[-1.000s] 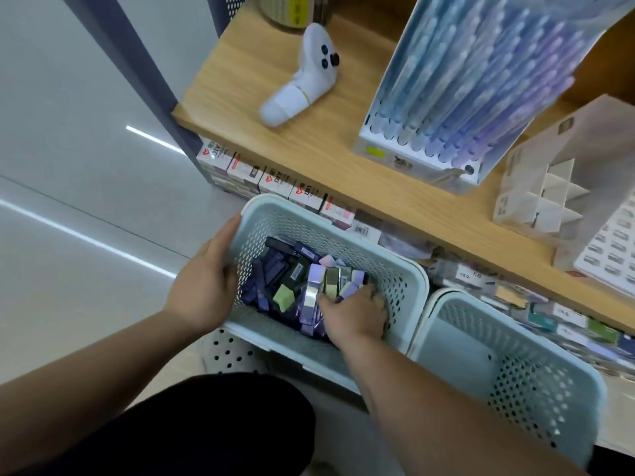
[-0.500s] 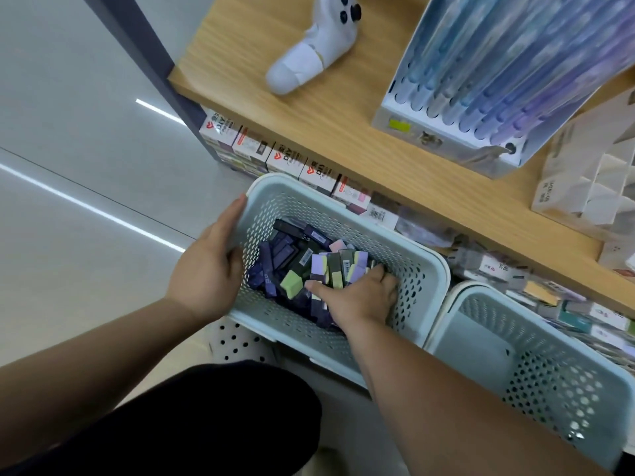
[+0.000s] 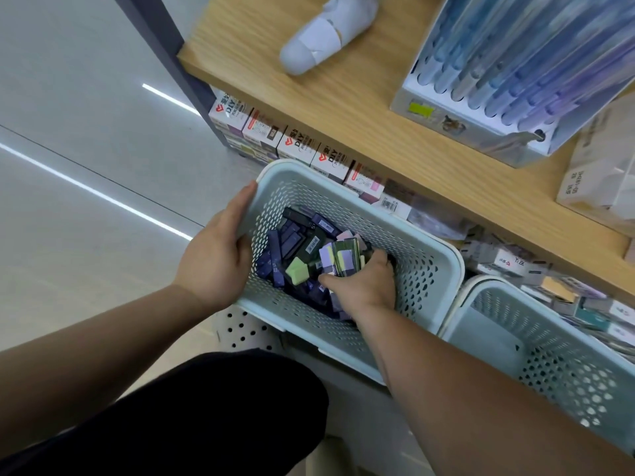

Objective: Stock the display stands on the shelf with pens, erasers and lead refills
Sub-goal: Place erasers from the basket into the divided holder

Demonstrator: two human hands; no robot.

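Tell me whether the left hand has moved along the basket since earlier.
No. The left hand still grips the basket at its left rim, thumb by the far corner.

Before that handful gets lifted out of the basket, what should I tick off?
1. Left hand grips the basket by its rim: ok.
2. Right hand curled round a bunch of erasers: ok.
3. Every eraser in the bunch held firmly: cannot tell.
4. Bare shelf above the basket: ok.
5. Free slots in the white stand at right: cannot tell, cropped.
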